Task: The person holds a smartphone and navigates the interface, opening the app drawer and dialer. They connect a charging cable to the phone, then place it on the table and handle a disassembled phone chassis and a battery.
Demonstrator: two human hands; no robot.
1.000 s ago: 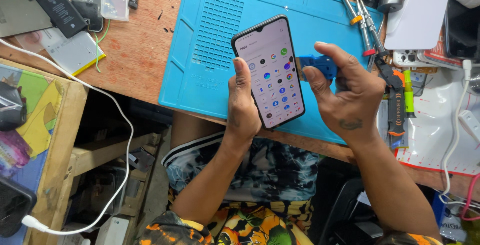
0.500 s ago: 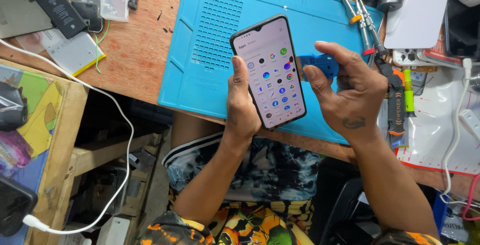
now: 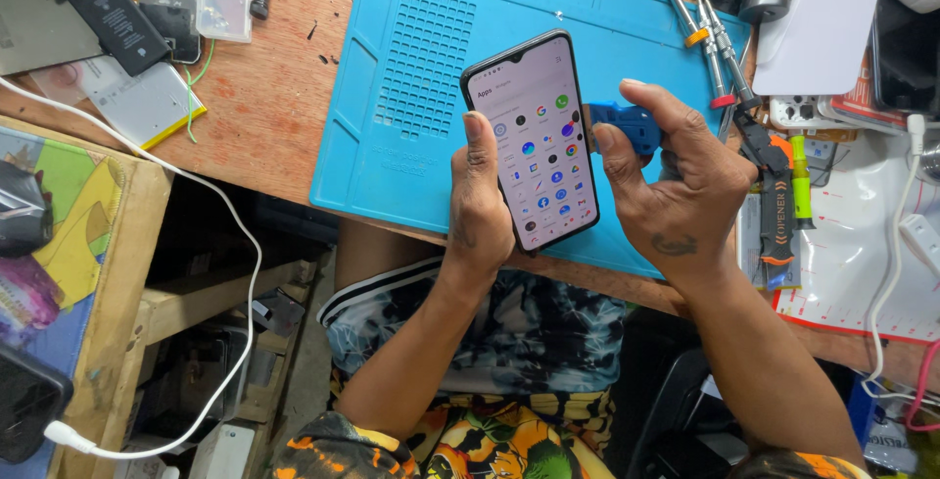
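Observation:
My left hand [image 3: 482, 207] holds a black smartphone [image 3: 534, 141] upright above the front edge of a blue silicone work mat [image 3: 431, 68]. Its lit screen shows a white list of round app icons. My left thumb rests along the phone's left edge. My right hand [image 3: 676, 180] is beside the phone's right edge, with its thumb against the screen's right side. The fingers of that hand curl around a small blue plastic tool [image 3: 627, 124].
The wooden bench [image 3: 264, 117] holds a clear plastic box [image 3: 223, 4], a phone battery [image 3: 98, 9] and flat phone parts at the back left. Screwdrivers [image 3: 705, 33], a white card [image 3: 818, 38] and a black-and-orange tool [image 3: 774, 205] lie right. A white cable [image 3: 235, 244] hangs left.
The phone and both hands have barely shifted. The screen still shows the icon list, and my right thumb stays at the phone's right edge.

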